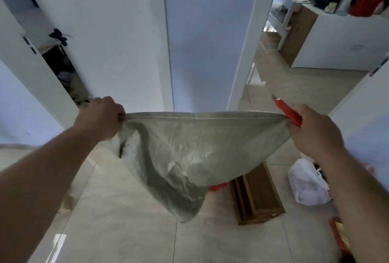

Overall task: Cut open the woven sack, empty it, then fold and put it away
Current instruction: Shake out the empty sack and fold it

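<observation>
Woven sack [189, 153] held taut by left hand [103, 117]; right hand [315, 132] fingers clamped on sack corner plus box cutter [288, 113]. Exposed blade risk: slip, cut.

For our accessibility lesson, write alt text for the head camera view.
Two hands hold a grey woven sack stretched in the air by its top corners; the left hand grips one, the right hand the other plus a red utility knife. A wooden box lies below.
</observation>
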